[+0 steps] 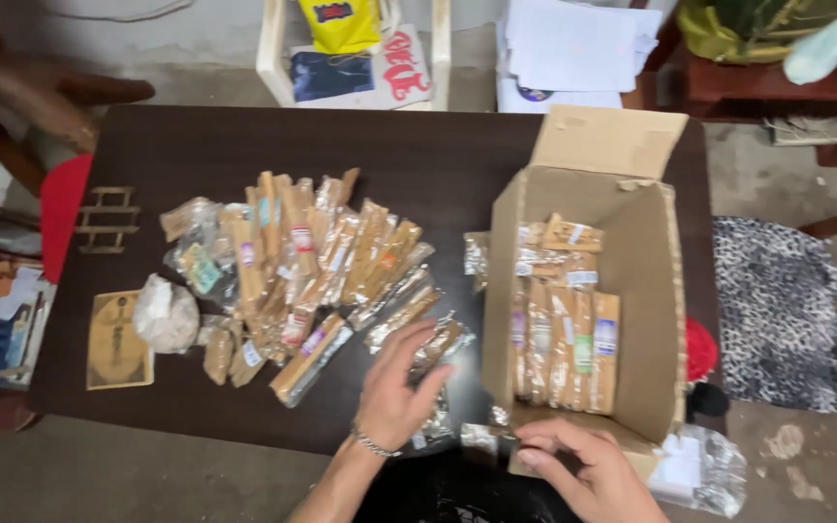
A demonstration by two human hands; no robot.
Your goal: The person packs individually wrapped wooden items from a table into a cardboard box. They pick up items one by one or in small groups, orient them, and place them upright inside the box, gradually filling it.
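My left hand [394,387] rests with spread fingers on a few clear-wrapped brown stick packets [436,347] near the table's front edge. My right hand [588,465] pinches a small shiny packet [489,441] at the near corner of an open cardboard box [641,281]. Inside the box, several packets [564,329] lie in rows. A loose heap of the same packets [312,257] spreads over the middle of the dark table [196,145].
A crumpled white bag [165,312], a tan card [118,339] and a small wooden lattice [106,220] lie at the table's left. Clear plastic [704,470] hangs off the front right corner. A white chair [351,48], papers [573,48] and a patterned mat [777,310] surround the table.
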